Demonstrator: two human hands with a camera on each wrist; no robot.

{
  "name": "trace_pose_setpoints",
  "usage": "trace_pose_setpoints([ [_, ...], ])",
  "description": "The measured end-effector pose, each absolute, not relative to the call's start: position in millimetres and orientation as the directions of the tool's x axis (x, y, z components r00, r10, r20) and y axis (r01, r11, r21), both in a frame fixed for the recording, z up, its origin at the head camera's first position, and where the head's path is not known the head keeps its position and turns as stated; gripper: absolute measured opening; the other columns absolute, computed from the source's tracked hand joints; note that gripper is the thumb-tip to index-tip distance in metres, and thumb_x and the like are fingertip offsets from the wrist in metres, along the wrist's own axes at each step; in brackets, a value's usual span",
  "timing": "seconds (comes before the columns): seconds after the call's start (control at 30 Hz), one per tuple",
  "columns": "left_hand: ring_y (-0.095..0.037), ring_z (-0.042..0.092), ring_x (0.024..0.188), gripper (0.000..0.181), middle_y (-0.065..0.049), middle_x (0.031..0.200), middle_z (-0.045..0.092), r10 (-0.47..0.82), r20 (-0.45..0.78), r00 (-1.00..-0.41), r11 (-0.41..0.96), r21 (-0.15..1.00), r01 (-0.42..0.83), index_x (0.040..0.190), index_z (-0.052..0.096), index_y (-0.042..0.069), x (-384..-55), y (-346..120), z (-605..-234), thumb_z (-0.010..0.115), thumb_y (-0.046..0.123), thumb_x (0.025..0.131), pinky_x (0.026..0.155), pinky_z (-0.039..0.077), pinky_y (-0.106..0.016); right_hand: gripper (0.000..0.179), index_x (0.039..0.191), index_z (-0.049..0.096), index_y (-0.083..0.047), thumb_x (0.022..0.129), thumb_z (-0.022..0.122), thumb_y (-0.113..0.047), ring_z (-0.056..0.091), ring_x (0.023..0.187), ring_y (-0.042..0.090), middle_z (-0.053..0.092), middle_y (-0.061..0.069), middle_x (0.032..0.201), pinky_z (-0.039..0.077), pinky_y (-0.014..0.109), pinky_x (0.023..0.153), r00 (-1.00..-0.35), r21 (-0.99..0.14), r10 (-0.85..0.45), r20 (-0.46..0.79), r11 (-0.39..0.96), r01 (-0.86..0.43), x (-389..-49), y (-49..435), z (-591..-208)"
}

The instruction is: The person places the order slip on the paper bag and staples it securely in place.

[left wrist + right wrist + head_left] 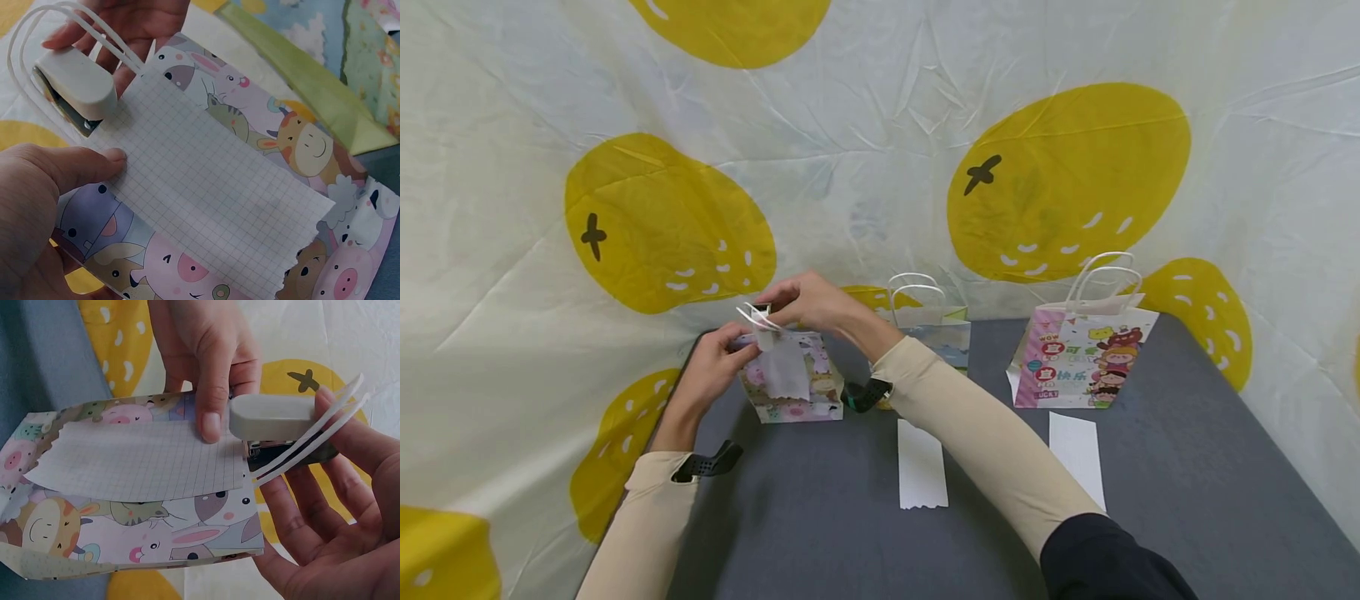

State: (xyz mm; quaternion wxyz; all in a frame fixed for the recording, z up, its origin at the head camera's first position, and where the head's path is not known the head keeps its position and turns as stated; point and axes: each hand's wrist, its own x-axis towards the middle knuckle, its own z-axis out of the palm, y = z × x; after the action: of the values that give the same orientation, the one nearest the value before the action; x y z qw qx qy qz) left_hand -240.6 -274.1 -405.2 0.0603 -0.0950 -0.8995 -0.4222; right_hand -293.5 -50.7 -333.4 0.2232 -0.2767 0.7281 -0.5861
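A small paper gift bag (825, 375) with cartoon animals stands at the left of the table. A torn slip of grid paper (206, 175) lies flat against its front. My left hand (711, 367) pinches the slip and the bag's top edge, thumb on the paper. In my right hand (812, 304) is a white stapler (275, 417), thumb on top and fingers below. The stapler's front end sits at the upper edge of the slip, between the bag's white cord handles (100, 31). Whether a staple is in the paper cannot be seen.
A blue-green gift bag (943, 337) stands in the middle, partly behind the right forearm. Farther right is a pink and white gift bag (1082, 358). White slips lie before them, one in the middle (922, 467) and one at right (1075, 450). Patterned cloth (865, 100) hangs behind the table.
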Motion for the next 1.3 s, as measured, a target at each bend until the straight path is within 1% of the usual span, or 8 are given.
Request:
trace_pose_setpoints([
  [0.2, -0.025, 0.055, 0.1, 0.028, -0.014, 0.126, 0.065, 0.109, 0.191, -0.976, 0.625, 0.75, 0.216, 0.121, 0.072, 0.003, -241.0, -272.4, -405.1, 0.068, 0.019, 0.099, 0.079, 0.048, -0.025, 0.033, 0.124, 0.072, -0.008, 0.091, 0.077, -0.008, 0.068, 0.101, 0.018, 0.074, 0.008, 0.112, 0.055, 0.032, 0.088, -0.741, -0.967, -0.671, -0.031, 0.209, -0.149, -293.3, -52.4, -330.5],
  [0.47, -0.026, 0.055, 0.1, 0.027, -0.015, 0.123, 0.065, 0.111, 0.19, -0.975, 0.616, 0.757, 0.218, 0.121, 0.071, 0.002, -241.1, -272.5, -405.5, 0.068, 0.018, 0.099, 0.079, 0.048, -0.024, 0.033, 0.125, 0.071, -0.006, 0.092, 0.075, -0.007, 0.067, 0.103, 0.019, 0.073, 0.01, 0.116, 0.055, 0.034, 0.091, -0.737, -0.966, -0.675, -0.033, 0.211, -0.15, -292.7, -52.1, -329.2],
  [0.6, -0.025, 0.055, 0.103, 0.03, -0.014, 0.125, 0.066, 0.111, 0.174, -0.979, 0.614, 0.762, 0.205, 0.124, 0.071, 0.004, -240.5, -270.9, -403.9, 0.068, 0.021, 0.099, 0.082, 0.048, -0.026, 0.032, 0.123, 0.072, -0.008, 0.091, 0.076, -0.008, 0.067, 0.103, 0.017, 0.073, 0.006, 0.114, 0.053, 0.04, 0.097, -0.744, -0.975, -0.668, -0.027, 0.181, -0.127, -294.2, -50.3, -329.2],
  [0.73, -0.024, 0.055, 0.103, 0.03, -0.014, 0.127, 0.065, 0.108, 0.179, -0.978, 0.604, 0.77, 0.207, 0.124, 0.07, 0.003, -240.7, -269.7, -403.0, 0.068, 0.019, 0.099, 0.081, 0.048, -0.025, 0.03, 0.12, 0.074, -0.008, 0.09, 0.077, -0.007, 0.067, 0.1, 0.017, 0.074, 0.004, 0.108, 0.052, 0.045, 0.098, -0.743, -0.975, -0.669, -0.02, 0.178, -0.134, -296.3, -50.9, -329.9],
  [0.93, -0.025, 0.055, 0.097, 0.029, -0.014, 0.12, 0.066, 0.101, 0.176, -0.979, 0.598, 0.776, 0.201, 0.122, 0.072, 0.003, -242.3, -270.1, -403.9, 0.069, 0.019, 0.098, 0.077, 0.049, -0.024, 0.031, 0.121, 0.073, -0.008, 0.09, 0.077, -0.007, 0.067, 0.099, 0.019, 0.074, 0.006, 0.108, 0.055, 0.033, 0.087, -0.727, -0.968, -0.685, -0.037, 0.205, -0.144, -298.2, -51.5, -331.8],
  [1.03, -0.025, 0.057, 0.095, 0.028, -0.015, 0.118, 0.066, 0.102, 0.17, -0.98, 0.607, 0.769, 0.197, 0.121, 0.072, 0.002, -242.6, -270.7, -403.9, 0.067, 0.018, 0.099, 0.077, 0.05, -0.026, 0.033, 0.124, 0.072, -0.008, 0.091, 0.076, -0.008, 0.067, 0.102, 0.019, 0.073, 0.007, 0.112, 0.055, 0.03, 0.086, -0.724, -0.964, -0.688, -0.046, 0.219, -0.147, -298.5, -50.6, -332.0],
  [1.1, -0.025, 0.058, 0.094, 0.027, -0.015, 0.116, 0.066, 0.1, 0.171, -0.98, 0.612, 0.766, 0.197, 0.12, 0.072, 0.001, -242.8, -270.6, -404.0, 0.067, 0.018, 0.099, 0.077, 0.05, -0.026, 0.033, 0.124, 0.072, -0.008, 0.092, 0.076, -0.009, 0.066, 0.104, 0.019, 0.073, 0.007, 0.115, 0.054, 0.032, 0.089, -0.726, -0.964, -0.686, -0.047, 0.222, -0.148, -298.3, -49.7, -331.9],
  [1.3, -0.022, 0.058, 0.089, 0.022, -0.012, 0.107, 0.066, 0.088, 0.213, -0.973, 0.617, 0.756, 0.221, 0.111, 0.074, 0.0, -243.0, -268.0, -405.7, 0.068, 0.017, 0.099, 0.074, 0.048, -0.023, 0.032, 0.123, 0.073, -0.01, 0.092, 0.076, -0.012, 0.065, 0.106, 0.017, 0.072, 0.005, 0.118, 0.05, 0.045, 0.101, -0.754, -0.974, -0.656, -0.027, 0.187, -0.128, -299.1, -46.7, -332.4],
])
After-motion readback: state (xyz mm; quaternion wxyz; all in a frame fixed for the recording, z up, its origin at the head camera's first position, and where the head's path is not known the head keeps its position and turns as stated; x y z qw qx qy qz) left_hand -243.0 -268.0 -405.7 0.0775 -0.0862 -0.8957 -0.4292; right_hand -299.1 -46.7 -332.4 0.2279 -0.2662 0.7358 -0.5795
